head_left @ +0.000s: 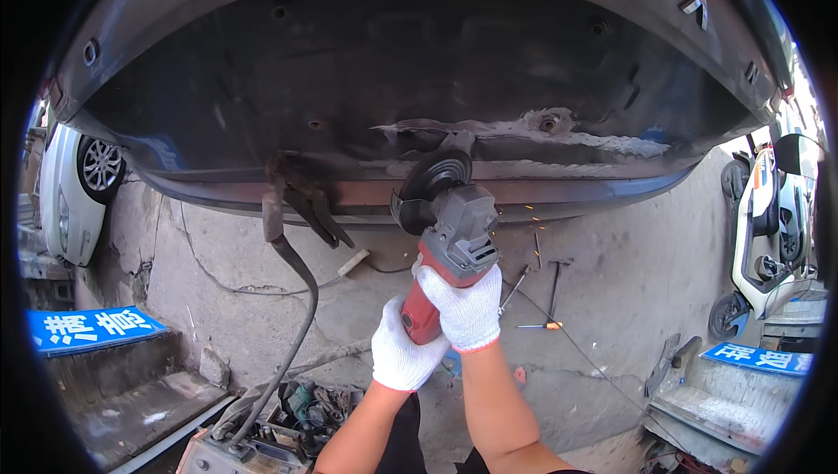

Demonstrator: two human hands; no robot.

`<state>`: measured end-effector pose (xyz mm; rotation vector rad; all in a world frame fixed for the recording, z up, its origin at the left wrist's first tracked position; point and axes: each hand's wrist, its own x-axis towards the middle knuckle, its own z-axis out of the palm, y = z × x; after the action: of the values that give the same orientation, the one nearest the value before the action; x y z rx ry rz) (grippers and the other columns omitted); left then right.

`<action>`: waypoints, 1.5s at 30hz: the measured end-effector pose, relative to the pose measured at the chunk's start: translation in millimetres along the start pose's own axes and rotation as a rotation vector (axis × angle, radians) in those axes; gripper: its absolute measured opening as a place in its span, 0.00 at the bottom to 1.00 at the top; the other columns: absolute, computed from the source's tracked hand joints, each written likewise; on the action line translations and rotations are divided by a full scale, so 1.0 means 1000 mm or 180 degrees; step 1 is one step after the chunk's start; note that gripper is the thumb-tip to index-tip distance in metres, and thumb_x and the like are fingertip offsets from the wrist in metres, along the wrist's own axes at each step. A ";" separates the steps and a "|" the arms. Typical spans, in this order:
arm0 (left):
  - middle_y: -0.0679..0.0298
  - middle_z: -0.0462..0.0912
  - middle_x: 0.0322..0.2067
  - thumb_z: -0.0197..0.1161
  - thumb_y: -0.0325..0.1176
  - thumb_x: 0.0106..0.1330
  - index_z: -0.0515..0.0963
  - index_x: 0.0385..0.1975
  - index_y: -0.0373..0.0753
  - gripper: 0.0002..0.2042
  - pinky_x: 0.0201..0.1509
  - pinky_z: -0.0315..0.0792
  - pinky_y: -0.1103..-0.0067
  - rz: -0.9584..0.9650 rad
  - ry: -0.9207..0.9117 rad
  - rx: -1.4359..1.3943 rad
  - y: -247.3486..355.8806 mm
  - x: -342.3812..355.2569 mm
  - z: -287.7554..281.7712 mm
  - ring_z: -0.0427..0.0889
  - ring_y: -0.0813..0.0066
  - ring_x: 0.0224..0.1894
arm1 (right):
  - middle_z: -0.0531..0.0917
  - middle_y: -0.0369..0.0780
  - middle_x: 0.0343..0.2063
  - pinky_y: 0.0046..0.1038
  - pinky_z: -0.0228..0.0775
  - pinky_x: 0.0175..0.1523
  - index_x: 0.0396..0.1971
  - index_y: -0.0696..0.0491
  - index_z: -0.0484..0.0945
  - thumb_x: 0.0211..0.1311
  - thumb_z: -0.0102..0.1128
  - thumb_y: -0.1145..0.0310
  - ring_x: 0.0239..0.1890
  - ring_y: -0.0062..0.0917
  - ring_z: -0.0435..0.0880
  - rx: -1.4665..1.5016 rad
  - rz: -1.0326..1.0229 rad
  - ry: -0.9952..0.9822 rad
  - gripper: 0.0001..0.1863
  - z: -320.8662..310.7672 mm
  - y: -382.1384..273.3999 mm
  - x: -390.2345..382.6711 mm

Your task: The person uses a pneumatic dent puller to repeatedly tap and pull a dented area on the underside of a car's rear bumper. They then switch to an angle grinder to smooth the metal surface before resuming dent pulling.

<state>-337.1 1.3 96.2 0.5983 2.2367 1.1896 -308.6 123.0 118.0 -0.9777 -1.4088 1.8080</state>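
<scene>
Both my hands, in white knit gloves, grip a red and grey angle grinder. My left hand is closed round the red handle lower down; my right hand wraps it higher, below the grey head. The grinder's dark disc is up at the lower part of a dark car body panel, near bare, scraped metal streaks. A few orange sparks show right of the grinder. A dark clamp on a thick cable hangs on the panel's lower edge, left of the disc.
Hand tools and thin cables lie on the concrete floor. A cluttered machine stands at bottom left. Blue signs rest on ledges at both sides. A white car is at far left, a white scooter at far right.
</scene>
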 end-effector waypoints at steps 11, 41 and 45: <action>0.47 0.82 0.32 0.76 0.42 0.44 0.67 0.47 0.32 0.33 0.39 0.77 0.69 0.0439 0.0241 0.0204 0.001 -0.005 0.015 0.84 0.49 0.36 | 0.85 0.39 0.33 0.26 0.75 0.42 0.40 0.59 0.80 0.47 0.68 0.73 0.33 0.22 0.83 -0.0250 -0.0268 0.0092 0.17 -0.016 0.006 0.000; 0.50 0.81 0.36 0.70 0.50 0.51 0.65 0.52 0.37 0.34 0.41 0.77 0.65 0.0218 -0.1479 -0.0561 -0.213 -0.194 0.246 0.83 0.49 0.38 | 0.81 0.42 0.34 0.32 0.73 0.43 0.39 0.58 0.74 0.38 0.71 0.71 0.35 0.32 0.82 -0.2177 0.0253 0.0805 0.23 -0.225 0.191 -0.166; 0.49 0.81 0.40 0.74 0.53 0.47 0.60 0.58 0.33 0.44 0.45 0.77 0.67 -0.0336 -0.2055 -0.0500 -0.193 -0.160 0.217 0.84 0.53 0.41 | 0.81 0.43 0.35 0.33 0.73 0.43 0.38 0.58 0.75 0.39 0.71 0.69 0.36 0.35 0.82 -0.1755 0.0376 0.0949 0.23 -0.206 0.195 -0.153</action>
<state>-103.0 -61.8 -130.1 0.6744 1.5957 0.9353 -60.9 54.6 -76.9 -1.5634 -1.7144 1.2906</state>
